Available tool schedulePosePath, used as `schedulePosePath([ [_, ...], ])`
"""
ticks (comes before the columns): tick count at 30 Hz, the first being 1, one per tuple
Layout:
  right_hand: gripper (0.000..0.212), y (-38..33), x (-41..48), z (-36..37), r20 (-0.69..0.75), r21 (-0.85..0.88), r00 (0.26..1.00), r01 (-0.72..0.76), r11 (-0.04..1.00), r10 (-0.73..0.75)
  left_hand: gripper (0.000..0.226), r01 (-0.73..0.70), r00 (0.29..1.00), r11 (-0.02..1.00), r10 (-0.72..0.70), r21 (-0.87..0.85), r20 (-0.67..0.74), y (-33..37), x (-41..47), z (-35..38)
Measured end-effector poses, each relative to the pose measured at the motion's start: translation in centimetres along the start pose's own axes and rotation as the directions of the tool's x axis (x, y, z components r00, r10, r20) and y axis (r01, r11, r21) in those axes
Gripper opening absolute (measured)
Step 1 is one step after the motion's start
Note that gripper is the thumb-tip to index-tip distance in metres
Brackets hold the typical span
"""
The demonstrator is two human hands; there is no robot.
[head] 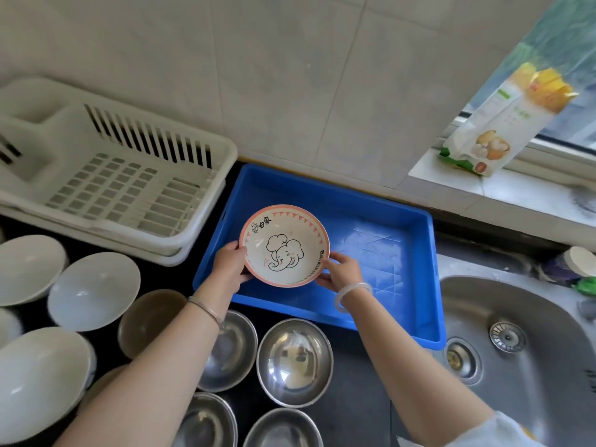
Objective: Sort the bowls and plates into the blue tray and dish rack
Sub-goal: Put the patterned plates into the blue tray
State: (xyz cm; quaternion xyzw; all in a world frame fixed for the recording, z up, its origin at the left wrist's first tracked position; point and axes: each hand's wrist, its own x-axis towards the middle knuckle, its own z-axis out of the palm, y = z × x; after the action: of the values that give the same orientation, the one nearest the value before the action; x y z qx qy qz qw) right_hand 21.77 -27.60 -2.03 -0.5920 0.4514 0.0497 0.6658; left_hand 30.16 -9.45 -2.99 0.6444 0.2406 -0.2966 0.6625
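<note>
Both my hands hold a white bowl with a pink rim and an elephant drawing (pixel 285 246) over the left part of the blue tray (pixel 380 221). My left hand (pixel 229 264) grips its left edge and my right hand (pixel 342 269) grips its right edge. Nothing lies in the tray under the bowl. The white dish rack (pixel 106 175) stands to the tray's left with nothing in it. White bowls (pixel 93 290) and steel bowls (pixel 295 362) sit on the dark counter in front.
A steel sink (pixel 516 343) lies to the right of the tray. A food bag (pixel 503 124) leans on the window sill at the upper right. A brown bowl (pixel 151 321) sits partly behind my left forearm. The tiled wall runs behind rack and tray.
</note>
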Motion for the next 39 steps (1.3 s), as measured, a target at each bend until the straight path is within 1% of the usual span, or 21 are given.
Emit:
schedulePosePath([
  [2, 0.036, 0.4, -0.3, -0.2, 0.061, 0.081, 0.997, -0.043, 0.996, 0.038, 0.033, 0.055, 0.998, 0.998, -0.055, 0.0, 0.033, -0.3, -0.1, -0.3],
  [4, 0.038, 0.8, -0.4, -0.3, 0.095, 0.163, 0.994, -0.074, 0.984, 0.059, 0.033, 0.065, 0.997, 0.998, -0.064, -0.013, 0.045, -0.5, -0.1, -0.4],
  [7, 0.039, 0.8, 0.0, 0.0, 0.087, 0.246, 0.995, -0.073, 0.966, 0.053, 0.032, 0.056, 0.997, 0.996, -0.053, -0.064, 0.05, -0.5, 0.1, -0.6],
  [11, 0.04, 0.0, 0.8, 1.3, 0.071, 0.292, 0.997, -0.059, 0.955, 0.04, 0.032, 0.03, 0.999, 0.975, -0.026, -0.219, 0.02, -0.4, 0.6, -0.6],
  [13, 0.04, -0.5, 1.2, 2.0, 0.06, 0.308, 0.997, -0.054, 0.95, 0.037, 0.03, 0.017, 0.999, 0.964, -0.009, -0.266, 0.03, -0.3, 0.7, -0.5],
  [16, 0.04, -1.2, 1.9, 2.9, 0.045, 0.314, 0.998, -0.044, 0.948, 0.031, 0.022, 0.023, 0.996, 0.954, 0.005, -0.299, 0.093, 0.0, 0.8, -0.3],
  [22, 0.039, -2.1, 3.4, 3.9, 0.018, 0.304, 1.0, -0.017, 0.952, 0.012, 0.027, -0.022, 0.994, 0.945, 0.055, -0.325, 0.093, 0.6, 1.7, 0.2],
  [28, 0.036, -2.1, 4.1, 4.0, 0.003, 0.281, 1.0, -0.01, 0.96, 0.009, 0.028, -0.056, 0.996, 0.936, 0.075, -0.347, 0.041, 0.5, 2.0, 0.7],
  [31, 0.031, -2.1, 4.0, 4.3, 0.0, 0.239, 0.999, 0.032, 0.971, -0.033, 0.03, -0.067, 0.996, 0.932, 0.083, -0.355, 0.029, 0.3, 1.9, 0.8],
  [35, 0.022, -1.8, 3.4, 4.3, 0.022, 0.187, 0.996, 0.083, 0.979, -0.089, 0.03, -0.105, 0.994, 0.933, 0.094, -0.344, -0.048, 0.0, 1.1, 1.6],
  [36, 0.023, -1.8, 3.2, 4.1, 0.04, 0.18, 0.996, 0.073, 0.981, -0.082, 0.031, -0.116, 0.993, 0.937, 0.1, -0.331, -0.065, -0.1, 0.8, 1.8],
  [39, 0.037, -2.0, 2.7, 3.2, 0.109, 0.105, 0.993, 0.033, 0.994, -0.045, 0.033, -0.131, 0.99, 0.947, 0.112, -0.292, -0.08, -0.3, -0.2, 2.3],
])
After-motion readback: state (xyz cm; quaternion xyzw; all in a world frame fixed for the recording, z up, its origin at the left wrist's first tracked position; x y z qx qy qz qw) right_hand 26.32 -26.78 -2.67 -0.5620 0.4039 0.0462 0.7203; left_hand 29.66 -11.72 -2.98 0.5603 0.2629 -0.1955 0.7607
